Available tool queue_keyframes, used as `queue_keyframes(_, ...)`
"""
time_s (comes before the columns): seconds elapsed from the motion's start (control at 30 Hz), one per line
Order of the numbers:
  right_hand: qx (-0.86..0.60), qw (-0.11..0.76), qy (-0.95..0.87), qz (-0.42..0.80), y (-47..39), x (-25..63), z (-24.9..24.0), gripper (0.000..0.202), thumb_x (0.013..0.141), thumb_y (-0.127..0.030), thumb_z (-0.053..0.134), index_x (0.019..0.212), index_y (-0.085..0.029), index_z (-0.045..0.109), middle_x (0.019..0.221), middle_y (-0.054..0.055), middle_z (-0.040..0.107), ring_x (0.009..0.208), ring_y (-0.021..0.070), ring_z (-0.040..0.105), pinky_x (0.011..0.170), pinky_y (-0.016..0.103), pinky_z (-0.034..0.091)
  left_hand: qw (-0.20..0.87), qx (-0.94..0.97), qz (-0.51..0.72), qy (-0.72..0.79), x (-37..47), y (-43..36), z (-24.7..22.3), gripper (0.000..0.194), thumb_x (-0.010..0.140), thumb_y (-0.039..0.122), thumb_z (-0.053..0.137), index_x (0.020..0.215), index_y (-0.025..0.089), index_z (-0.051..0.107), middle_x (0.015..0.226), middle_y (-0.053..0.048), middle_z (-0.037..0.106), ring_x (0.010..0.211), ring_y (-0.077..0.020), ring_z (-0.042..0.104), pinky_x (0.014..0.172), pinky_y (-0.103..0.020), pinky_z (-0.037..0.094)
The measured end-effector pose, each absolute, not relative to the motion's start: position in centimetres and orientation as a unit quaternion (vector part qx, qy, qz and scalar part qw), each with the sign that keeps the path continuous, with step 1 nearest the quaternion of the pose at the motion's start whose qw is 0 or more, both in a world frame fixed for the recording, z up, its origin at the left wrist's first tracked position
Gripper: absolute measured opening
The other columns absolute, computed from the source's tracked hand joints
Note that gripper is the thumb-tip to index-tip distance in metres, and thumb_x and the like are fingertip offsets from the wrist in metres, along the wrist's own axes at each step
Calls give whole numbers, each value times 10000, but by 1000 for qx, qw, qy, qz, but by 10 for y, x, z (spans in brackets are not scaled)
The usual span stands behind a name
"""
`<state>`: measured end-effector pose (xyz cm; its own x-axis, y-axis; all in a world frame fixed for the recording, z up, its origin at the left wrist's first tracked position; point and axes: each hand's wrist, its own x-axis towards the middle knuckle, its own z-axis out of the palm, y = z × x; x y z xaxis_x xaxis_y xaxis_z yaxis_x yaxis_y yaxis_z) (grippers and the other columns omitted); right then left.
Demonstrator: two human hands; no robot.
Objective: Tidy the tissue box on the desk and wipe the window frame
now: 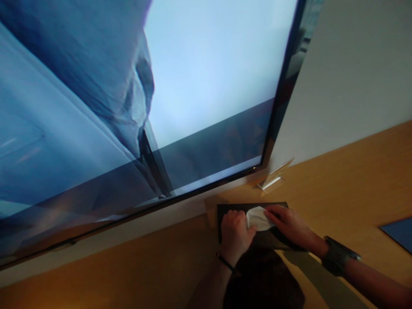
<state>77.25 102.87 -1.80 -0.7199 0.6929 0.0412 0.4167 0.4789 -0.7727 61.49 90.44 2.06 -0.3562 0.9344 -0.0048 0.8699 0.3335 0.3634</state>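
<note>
Both hands pinch a white cloth (258,218): left hand (234,235) and right hand (289,224), on a black mat (231,208) beneath.

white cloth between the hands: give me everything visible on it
The white cloth is small, soft-looking and crumpled into a bunched wad, plain with no visible print. It lies on a flat black pad on the wooden counter. The left hand grips its left edge; the right hand presses its right side. Its underside is hidden.

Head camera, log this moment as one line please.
left hand: gripping white cloth | right hand: pressing cloth | under: black pad | surface: wooden counter | behind: large lit screen
</note>
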Motion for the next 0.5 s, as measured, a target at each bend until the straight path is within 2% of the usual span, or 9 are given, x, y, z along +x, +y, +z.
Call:
queue_keyframes(0.03, -332, 184, -842, 383, 1029, 773, -20, 532, 874, -568, 322, 910, -153, 652, 885, 99, 651, 815, 234, 616, 722, 363, 468, 101, 561, 130, 811, 616, 901, 15, 90, 795, 220, 587, 840, 147, 614, 900, -74, 633, 936, -236, 556, 815, -348, 409)
queue_keyframes(0.13, -332, 204, -850, 354, 1028, 776, -26, 524, 875, -546, 308, 886, -148, 648, 853, 114, 630, 796, 245, 601, 728, 382, 455, 117, 544, 155, 816, 610, 901, 8, 157, 790, 74, 470, 811, 132, 614, 911, -90, 633, 954, -228, 557, 827, -340, 409)
queue_keyframes(0.23, -327, 216, -860, 327, 1028, 779, -31, 504, 897, -537, 322, 854, -154, 647, 796, 104, 605, 751, 242, 587, 696, 379, 439, 165, 522, 225, 806, 594, 914, 18, 108, 787, 106, 509, 768, 138, 610, 825, -65, 641, 854, -192, 586, 763, -301, 421)
queue_keyframes(0.33, -319, 230, -866, 308, 1028, 780, -35, 505, 921, -523, 317, 867, -150, 653, 817, 100, 611, 752, 232, 595, 691, 366, 445, 226, 511, 283, 780, 578, 924, 33, 132, 797, 112, 501, 842, 152, 618, 788, -18, 653, 746, -128, 607, 670, -235, 426)
queue_keyframes(0.43, -308, 248, -871, 290, 1028, 780, -41, 503, 950, -512, 314, 878, -148, 655, 815, 88, 606, 740, 219, 593, 685, 354, 448, 237, 483, 356, 764, 572, 922, 35, 170, 827, 205, 540, 966, 147, 621, 829, -23, 649, 774, -129, 605, 708, -241, 447)
queue_keyframes(0.5, -301, 261, -875, 275, 1028, 781, -44, 496, 967, -501, 314, 877, -149, 652, 792, 76, 593, 722, 209, 587, 673, 346, 445, 220, 489, 327, 778, 574, 914, 27, 313, 759, 320, 666, 1019, 149, 628, 873, -37, 638, 819, -165, 582, 754, -285, 453)
